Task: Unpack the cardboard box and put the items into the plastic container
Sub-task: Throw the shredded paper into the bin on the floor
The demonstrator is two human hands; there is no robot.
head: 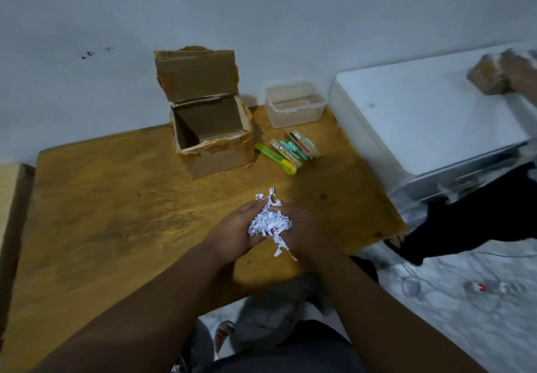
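A bundle of shredded white paper [270, 221] sits cupped between my left hand [232, 233] and my right hand [305, 230], above the near part of the wooden table [116, 213]. The cardboard box [212, 137] stands open at the back of the table, its flap upright against the wall. To its right is the clear plastic container [295, 104], lid off. Between them and me lie several small packaged items [296, 147] and a green and yellow utility knife [276, 158].
A white printer [421, 122] stands right of the table. Another person's hand [520, 70] rests on it beside a brown bundle [488, 76]. Cables [412, 279] lie on the floor at right. A light wooden surface [11, 192] borders the table's left.
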